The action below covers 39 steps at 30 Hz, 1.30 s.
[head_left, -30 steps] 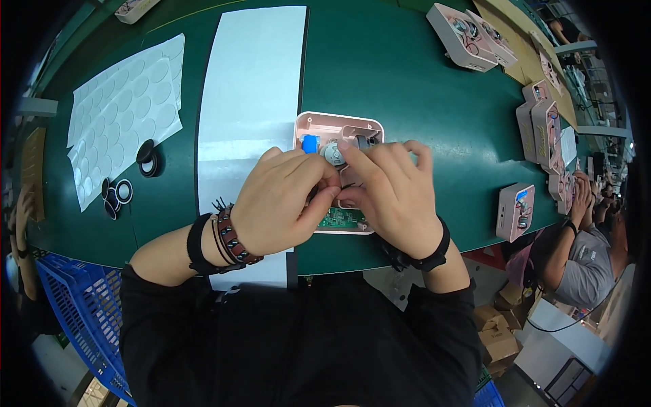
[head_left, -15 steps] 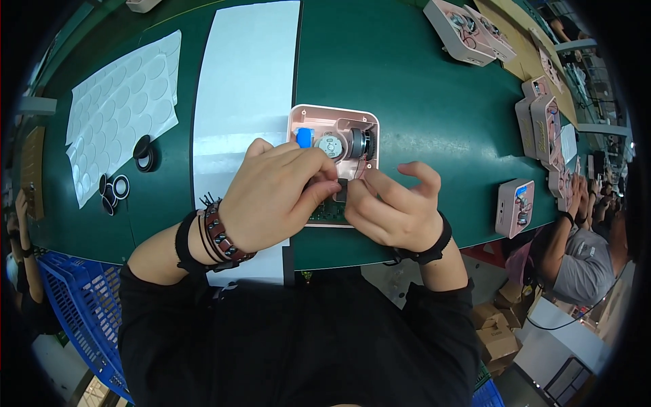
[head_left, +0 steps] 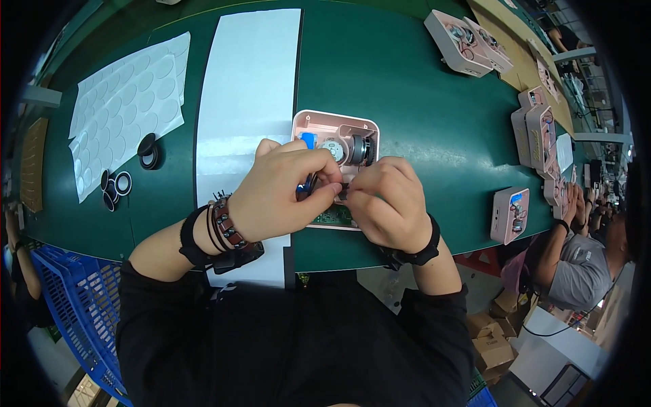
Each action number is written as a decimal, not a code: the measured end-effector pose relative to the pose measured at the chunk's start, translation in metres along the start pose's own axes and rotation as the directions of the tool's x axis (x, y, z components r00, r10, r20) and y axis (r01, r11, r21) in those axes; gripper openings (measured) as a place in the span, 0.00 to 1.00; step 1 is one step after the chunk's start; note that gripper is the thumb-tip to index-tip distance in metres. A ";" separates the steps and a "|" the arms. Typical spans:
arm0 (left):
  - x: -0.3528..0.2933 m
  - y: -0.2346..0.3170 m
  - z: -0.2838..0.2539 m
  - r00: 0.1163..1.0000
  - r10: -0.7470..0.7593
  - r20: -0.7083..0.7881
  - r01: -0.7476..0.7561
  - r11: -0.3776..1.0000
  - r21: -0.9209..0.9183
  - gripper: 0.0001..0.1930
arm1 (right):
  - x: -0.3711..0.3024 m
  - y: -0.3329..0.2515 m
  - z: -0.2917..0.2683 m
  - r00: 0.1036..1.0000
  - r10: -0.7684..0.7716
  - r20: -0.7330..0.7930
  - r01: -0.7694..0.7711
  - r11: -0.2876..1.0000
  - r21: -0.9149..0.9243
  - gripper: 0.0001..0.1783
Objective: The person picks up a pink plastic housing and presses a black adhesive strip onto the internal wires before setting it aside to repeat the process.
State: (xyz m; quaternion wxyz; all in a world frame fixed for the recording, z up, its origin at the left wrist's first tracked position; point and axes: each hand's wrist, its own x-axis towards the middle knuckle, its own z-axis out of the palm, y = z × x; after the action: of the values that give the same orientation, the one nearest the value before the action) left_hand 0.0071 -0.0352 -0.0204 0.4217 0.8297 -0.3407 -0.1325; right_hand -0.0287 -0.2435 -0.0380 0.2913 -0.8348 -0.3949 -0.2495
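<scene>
Below me a pink plastic housing (head_left: 333,117) lies open side up on the green table. Inside it are a blue block (head_left: 308,140), a round silvery part (head_left: 332,150), a dark cylindrical part (head_left: 361,150) and a green circuit board (head_left: 332,218) at the near end. My left hand (head_left: 285,186) reaches over the housing's left wall, thumb and forefinger pinched on a small dark piece (head_left: 344,190). From the right, my right hand (head_left: 390,203) pinches at the same piece, its fingertips nearly touching the left ones. My fingers cover much of the piece and the board.
Left of a long white sheet (head_left: 247,88) lie sheets of round stickers (head_left: 129,102) and several black rings (head_left: 123,183). More pink housings (head_left: 458,44) stand at the far right, another (head_left: 510,216) nearer. A blue crate (head_left: 81,298) is at lower left; a co-worker (head_left: 583,264) sits at right.
My right hand's fingers have curled in and closed toward the left fingertips; its raised forefinger has come down. The left hand keeps its pinch. The housing has stayed in place.
</scene>
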 end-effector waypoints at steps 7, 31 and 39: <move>0.001 -0.004 0.002 0.998 0.048 -0.050 -0.051 0.997 -0.061 0.03 | -0.004 -0.003 0.004 0.966 0.260 -0.007 -0.249 0.931 0.268 0.12; 0.005 -0.007 0.000 0.996 0.066 0.058 -0.069 0.997 0.042 0.04 | -0.008 0.002 0.007 0.993 0.079 -0.088 -0.074 0.996 0.052 0.13; 0.006 -0.007 -0.001 0.998 0.070 -0.008 -0.070 0.998 -0.002 0.02 | -0.004 -0.005 0.005 0.936 0.350 -0.043 -0.346 0.935 0.080 0.13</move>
State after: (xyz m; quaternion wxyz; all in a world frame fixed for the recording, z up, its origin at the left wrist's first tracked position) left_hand 0.0148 -0.0355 -0.0250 0.4285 0.8173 -0.3678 -0.1147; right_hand -0.0338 -0.2398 -0.0429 0.3715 -0.8732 -0.2409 -0.2034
